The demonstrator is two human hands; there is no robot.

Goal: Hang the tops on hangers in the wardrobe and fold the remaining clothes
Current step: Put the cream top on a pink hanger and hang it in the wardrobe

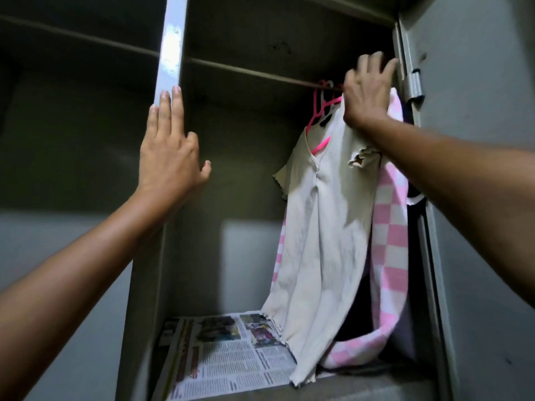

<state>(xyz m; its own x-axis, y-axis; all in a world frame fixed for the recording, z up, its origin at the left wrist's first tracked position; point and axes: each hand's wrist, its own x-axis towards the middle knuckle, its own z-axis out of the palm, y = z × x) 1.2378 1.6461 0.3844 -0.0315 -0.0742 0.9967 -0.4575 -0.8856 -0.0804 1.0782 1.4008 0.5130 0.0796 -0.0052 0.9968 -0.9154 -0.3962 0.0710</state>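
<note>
Upper right: right hand, fingers spread and nearly straight, pressing against the cream top near its pink hanger on the wardrobe rail. Centre left: left hand, fingers straight, flat on the wardrobe divider, gripping nothing. Behind the cream top: pink checked garment. Below: newspaper on the shelf.

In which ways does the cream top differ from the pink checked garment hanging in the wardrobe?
The cream top is plain and ribbed; the pink checked garment has pink and white squares. The cream top hangs in front, fully shown; the pink checked garment hangs behind it, partly hidden. Both hang at the right end of the rail, reaching the newspaper.
</note>
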